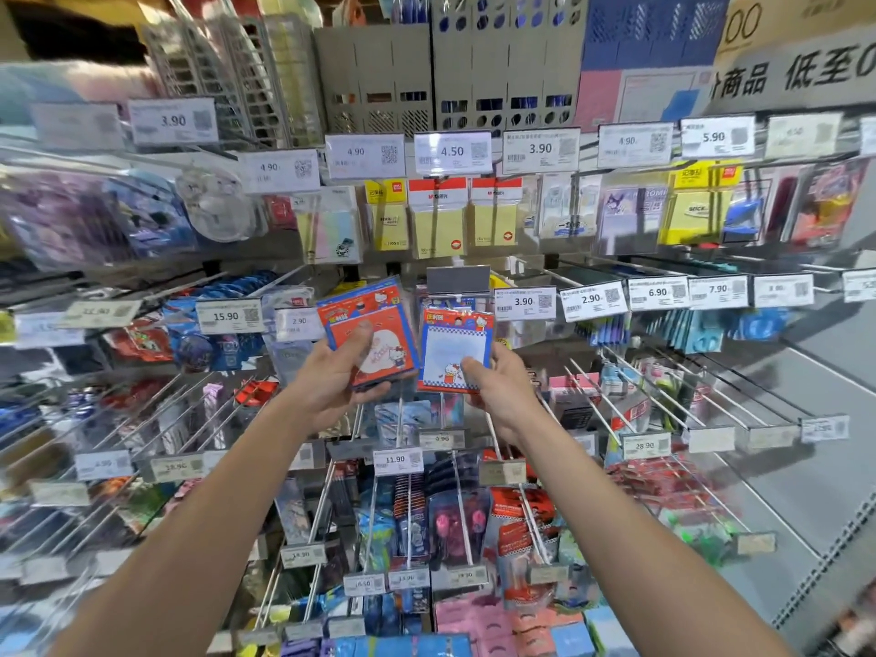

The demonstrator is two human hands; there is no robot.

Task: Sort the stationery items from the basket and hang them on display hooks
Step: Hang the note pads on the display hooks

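- Gripping a small stack of red sticky-note packs (372, 331) in the left hand (332, 379), thumb across the front, just left of centre before the hook wall.
- Pinching a single blue-edged sticky-note pack (455, 346) in the right hand (500, 388), thumb on its white face.
- Held upright just beside the stack, top edge right under a grey tag holder (457, 279); threaded on a hook or not, cannot tell.
- Right of it, a 3.90 price tag (524, 302); higher up, hanging yellow note pads (438, 220).
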